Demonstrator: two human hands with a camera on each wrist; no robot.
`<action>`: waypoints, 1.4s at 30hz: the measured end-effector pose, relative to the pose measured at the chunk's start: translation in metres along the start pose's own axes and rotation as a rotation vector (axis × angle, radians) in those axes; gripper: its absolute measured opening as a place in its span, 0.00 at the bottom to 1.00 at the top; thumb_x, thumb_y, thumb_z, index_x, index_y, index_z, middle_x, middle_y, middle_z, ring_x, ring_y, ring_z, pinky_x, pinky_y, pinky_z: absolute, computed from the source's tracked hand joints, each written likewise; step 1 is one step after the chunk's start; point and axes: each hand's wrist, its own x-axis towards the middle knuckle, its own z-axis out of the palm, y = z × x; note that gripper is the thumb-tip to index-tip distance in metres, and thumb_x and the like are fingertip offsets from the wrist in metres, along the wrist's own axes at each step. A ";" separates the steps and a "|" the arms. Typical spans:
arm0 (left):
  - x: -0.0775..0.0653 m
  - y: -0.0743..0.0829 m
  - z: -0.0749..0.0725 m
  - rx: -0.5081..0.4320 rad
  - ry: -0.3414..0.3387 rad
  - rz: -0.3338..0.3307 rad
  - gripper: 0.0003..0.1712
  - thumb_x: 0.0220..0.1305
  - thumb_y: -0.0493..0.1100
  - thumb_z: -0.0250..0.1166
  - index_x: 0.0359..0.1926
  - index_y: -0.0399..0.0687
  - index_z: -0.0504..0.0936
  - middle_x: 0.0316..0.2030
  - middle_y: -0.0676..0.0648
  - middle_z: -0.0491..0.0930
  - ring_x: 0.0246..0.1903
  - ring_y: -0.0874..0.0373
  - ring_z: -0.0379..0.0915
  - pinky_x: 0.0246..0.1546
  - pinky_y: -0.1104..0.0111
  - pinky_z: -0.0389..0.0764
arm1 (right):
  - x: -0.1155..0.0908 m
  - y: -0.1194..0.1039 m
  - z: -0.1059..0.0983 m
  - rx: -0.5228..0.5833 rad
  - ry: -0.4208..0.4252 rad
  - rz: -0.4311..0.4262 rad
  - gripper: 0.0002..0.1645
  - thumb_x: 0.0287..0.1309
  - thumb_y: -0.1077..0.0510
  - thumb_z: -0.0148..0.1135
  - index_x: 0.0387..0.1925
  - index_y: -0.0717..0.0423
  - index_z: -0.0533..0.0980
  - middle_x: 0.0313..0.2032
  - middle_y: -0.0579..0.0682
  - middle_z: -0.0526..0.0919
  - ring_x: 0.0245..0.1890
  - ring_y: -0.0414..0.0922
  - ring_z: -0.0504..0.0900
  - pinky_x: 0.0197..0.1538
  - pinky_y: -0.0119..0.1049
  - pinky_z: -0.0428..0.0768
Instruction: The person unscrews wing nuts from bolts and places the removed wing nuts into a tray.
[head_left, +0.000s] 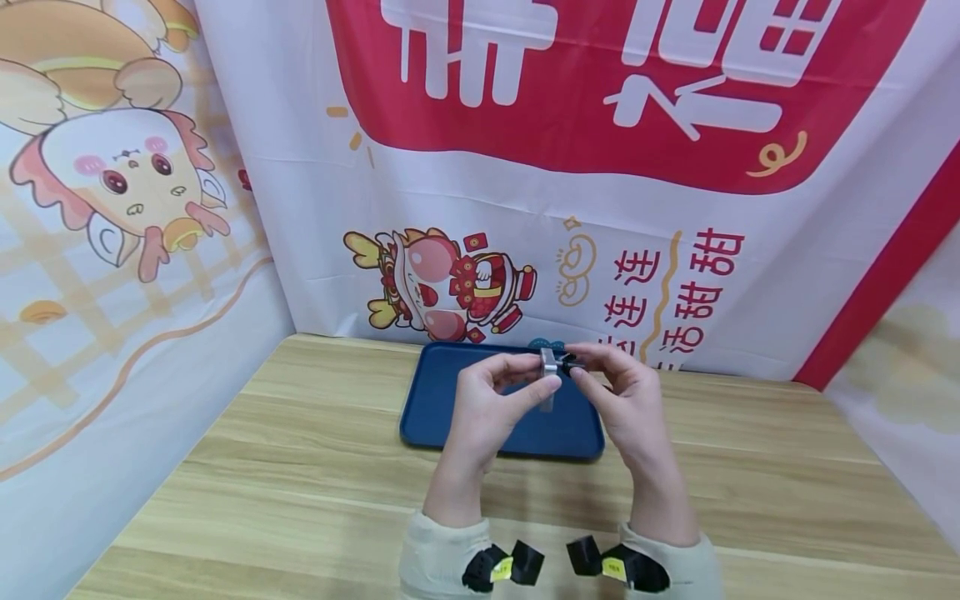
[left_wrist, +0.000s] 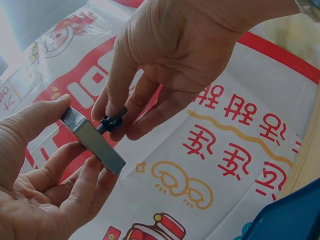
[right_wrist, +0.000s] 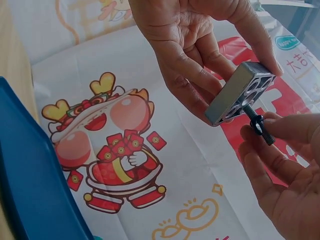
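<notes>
My left hand (head_left: 487, 404) grips a grey metal block (right_wrist: 227, 95) by its edges, thumb on one end and fingers on the other. The block is rectangular, with ribbed hollow cells on one face. From that face a dark threaded bolt (right_wrist: 270, 139) sticks out toward my right hand (head_left: 628, 400). Thumb and fingers of the right hand pinch a small black nut (right_wrist: 257, 124) on the bolt, with wing-like parts showing in the left wrist view. Both hands hold these pieces above a blue tray (head_left: 426, 400).
The tray lies on a wood-grain table (head_left: 300, 475), near its back edge. Behind it hangs a printed white and red cloth (head_left: 300, 208), and another printed cloth (head_left: 142, 333) covers the left side. Black straps with small devices sit on both sleeves.
</notes>
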 end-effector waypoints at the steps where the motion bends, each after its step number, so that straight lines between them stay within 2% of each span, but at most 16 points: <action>1: 0.000 0.000 0.000 -0.002 0.001 -0.005 0.18 0.58 0.40 0.74 0.50 0.42 0.86 0.45 0.43 0.85 0.46 0.57 0.80 0.46 0.68 0.83 | 0.000 -0.001 0.000 0.012 0.006 0.018 0.15 0.65 0.68 0.60 0.52 0.68 0.79 0.40 0.36 0.84 0.43 0.37 0.80 0.44 0.25 0.81; 4: -0.001 0.001 0.000 -0.001 0.002 -0.014 0.18 0.58 0.40 0.74 0.50 0.43 0.86 0.45 0.44 0.86 0.46 0.57 0.80 0.47 0.67 0.82 | 0.000 -0.003 -0.001 0.067 0.046 0.098 0.16 0.69 0.63 0.58 0.53 0.67 0.78 0.40 0.39 0.85 0.43 0.36 0.82 0.48 0.26 0.82; 6: -0.001 0.001 0.000 0.000 0.001 -0.014 0.18 0.58 0.40 0.74 0.50 0.43 0.86 0.45 0.43 0.86 0.46 0.57 0.80 0.47 0.67 0.82 | 0.000 -0.005 -0.001 0.125 0.084 0.165 0.16 0.71 0.59 0.56 0.51 0.66 0.79 0.37 0.41 0.85 0.40 0.37 0.82 0.48 0.28 0.83; 11: -0.001 0.001 0.000 -0.004 0.003 -0.016 0.18 0.58 0.41 0.74 0.50 0.43 0.85 0.46 0.44 0.86 0.47 0.57 0.80 0.47 0.66 0.83 | 0.001 -0.009 0.000 0.246 0.114 0.333 0.17 0.74 0.49 0.52 0.40 0.53 0.83 0.22 0.43 0.80 0.27 0.38 0.79 0.37 0.31 0.82; 15: -0.001 0.001 0.000 -0.008 0.004 -0.020 0.18 0.58 0.40 0.74 0.50 0.44 0.86 0.46 0.44 0.85 0.47 0.57 0.80 0.46 0.67 0.83 | 0.001 -0.010 0.002 0.290 0.096 0.398 0.18 0.74 0.46 0.51 0.33 0.47 0.84 0.18 0.43 0.79 0.22 0.38 0.77 0.30 0.29 0.75; 21: -0.001 0.001 0.000 0.000 -0.001 0.000 0.19 0.59 0.40 0.73 0.51 0.42 0.85 0.48 0.43 0.85 0.47 0.56 0.80 0.47 0.68 0.83 | 0.001 -0.011 0.007 0.348 0.106 0.416 0.18 0.73 0.47 0.53 0.30 0.46 0.83 0.18 0.43 0.78 0.22 0.38 0.78 0.30 0.28 0.75; 28: -0.001 0.001 0.000 -0.003 0.003 -0.002 0.18 0.59 0.40 0.73 0.50 0.40 0.85 0.47 0.42 0.85 0.47 0.56 0.81 0.47 0.68 0.83 | 0.001 -0.012 0.009 0.347 0.125 0.422 0.17 0.72 0.48 0.55 0.29 0.46 0.83 0.18 0.42 0.79 0.23 0.37 0.80 0.32 0.28 0.78; 34: -0.002 0.002 0.000 -0.006 0.003 0.000 0.18 0.59 0.40 0.73 0.51 0.41 0.85 0.48 0.42 0.85 0.47 0.56 0.80 0.47 0.67 0.83 | 0.000 -0.011 0.011 0.342 0.129 0.398 0.16 0.70 0.51 0.57 0.25 0.44 0.83 0.19 0.42 0.80 0.24 0.36 0.81 0.35 0.29 0.80; 42: -0.001 0.002 0.000 -0.006 0.006 0.011 0.18 0.59 0.39 0.73 0.50 0.40 0.85 0.47 0.42 0.85 0.47 0.57 0.80 0.47 0.68 0.83 | 0.000 -0.009 0.010 0.357 0.091 0.353 0.17 0.70 0.57 0.58 0.27 0.42 0.85 0.22 0.42 0.83 0.27 0.36 0.83 0.37 0.29 0.83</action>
